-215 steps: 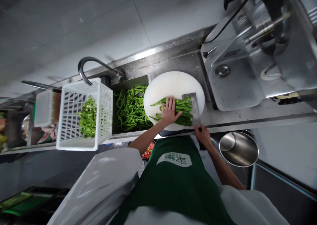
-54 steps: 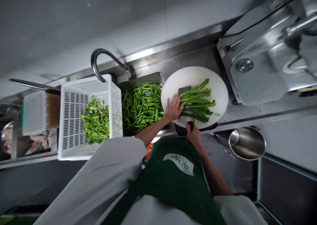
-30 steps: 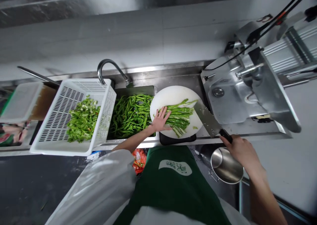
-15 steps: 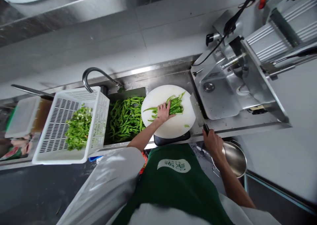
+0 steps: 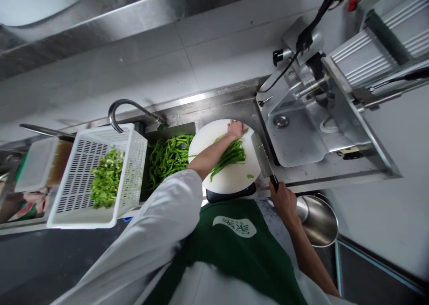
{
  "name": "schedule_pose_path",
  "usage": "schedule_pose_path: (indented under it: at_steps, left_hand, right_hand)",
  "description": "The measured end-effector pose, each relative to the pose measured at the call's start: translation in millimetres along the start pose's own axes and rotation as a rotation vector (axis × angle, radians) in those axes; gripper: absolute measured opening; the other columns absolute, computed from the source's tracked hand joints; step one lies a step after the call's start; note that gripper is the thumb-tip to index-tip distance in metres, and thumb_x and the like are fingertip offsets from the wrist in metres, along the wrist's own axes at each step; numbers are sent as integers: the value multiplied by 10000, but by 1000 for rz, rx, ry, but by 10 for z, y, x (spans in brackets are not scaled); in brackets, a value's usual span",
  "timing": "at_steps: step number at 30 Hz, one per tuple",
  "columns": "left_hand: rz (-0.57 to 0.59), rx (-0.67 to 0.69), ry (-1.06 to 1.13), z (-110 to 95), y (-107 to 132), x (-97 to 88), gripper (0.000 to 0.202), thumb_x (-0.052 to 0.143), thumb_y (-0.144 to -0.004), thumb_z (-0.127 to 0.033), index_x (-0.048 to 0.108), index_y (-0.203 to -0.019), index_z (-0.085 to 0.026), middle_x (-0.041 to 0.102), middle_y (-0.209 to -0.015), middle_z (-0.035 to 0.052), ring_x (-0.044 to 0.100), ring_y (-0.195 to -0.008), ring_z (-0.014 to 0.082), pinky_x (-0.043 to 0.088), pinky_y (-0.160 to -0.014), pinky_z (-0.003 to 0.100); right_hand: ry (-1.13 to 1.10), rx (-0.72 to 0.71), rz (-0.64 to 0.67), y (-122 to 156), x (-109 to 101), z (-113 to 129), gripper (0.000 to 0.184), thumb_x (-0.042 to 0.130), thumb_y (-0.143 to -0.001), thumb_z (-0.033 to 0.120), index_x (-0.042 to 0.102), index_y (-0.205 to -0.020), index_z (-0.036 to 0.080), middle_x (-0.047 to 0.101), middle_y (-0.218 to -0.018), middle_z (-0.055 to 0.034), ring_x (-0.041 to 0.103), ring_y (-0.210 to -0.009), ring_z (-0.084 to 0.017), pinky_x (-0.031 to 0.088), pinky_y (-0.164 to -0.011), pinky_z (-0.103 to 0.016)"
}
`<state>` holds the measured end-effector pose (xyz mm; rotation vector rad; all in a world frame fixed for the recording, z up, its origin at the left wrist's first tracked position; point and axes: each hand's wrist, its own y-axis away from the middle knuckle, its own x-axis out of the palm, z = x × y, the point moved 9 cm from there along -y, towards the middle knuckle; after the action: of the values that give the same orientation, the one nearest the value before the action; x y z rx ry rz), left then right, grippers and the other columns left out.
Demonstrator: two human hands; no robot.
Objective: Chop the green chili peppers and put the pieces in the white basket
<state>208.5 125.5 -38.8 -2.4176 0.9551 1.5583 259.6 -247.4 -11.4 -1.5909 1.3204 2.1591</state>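
A bundle of long green peppers [image 5: 230,155] lies on a round white cutting board [image 5: 234,180] on the steel counter. My left hand [image 5: 236,128] reaches across to the board's far edge and rests curled on the far ends of the peppers. At the board's right edge my right hand [image 5: 283,199] grips the black handle of a cleaver [image 5: 262,154], whose blade lies along the right of the board beside the peppers.
A sink [image 5: 157,133] left of the board holds many whole green peppers [image 5: 167,157]. A white slotted basket [image 5: 97,180] with chopped green pieces sits further left under a curved tap [image 5: 124,110]. A steel slicing machine [image 5: 321,112] stands right; a steel bowl [image 5: 318,220] is below the counter.
My left hand slid from the middle of the pepper bundle to its far end at the board's back edge, turning the peppers. The cleaver came in closer to the board's right edge.
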Motion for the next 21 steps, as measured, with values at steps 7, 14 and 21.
schedule_pose_path:
  at_steps: [7, 14, 21]
  left_hand:
    - [42, -7, 216, -76, -351, 242, 143, 810, -744, -148, 668, -739, -170, 711, -793, 70, 697, -969, 264, 517, -1025, 482]
    - [-326, -4, 681, 717, 93, -628, 494, 619, -824, -115, 590, -1312, -186, 658, -802, -28, 630, -724, 103, 546, -746, 230]
    - [-136, -40, 470, 1478, 1261, -417, 163, 662, -740, -183, 737, -884, -170, 742, -974, 76, 686, -906, 214, 570, -942, 450]
  right_hand:
    - [-24, -25, 46, 35, 92, 83, 459, 350, -1101, 478, 620, -1153, 110, 771, -984, -210, 760, -972, -336, 496, -783, -358]
    - [-8, -38, -3, -181, -96, 123, 476, 360, -1100, 493, 641, -1152, 113, 773, -977, -216, 754, -977, -338, 474, -791, -358]
    - [114, -206, -130, -524, -355, 613, 475, 373, -1097, 452, 655, -1166, 76, 766, -981, -222, 740, -912, -324, 459, -774, -352]
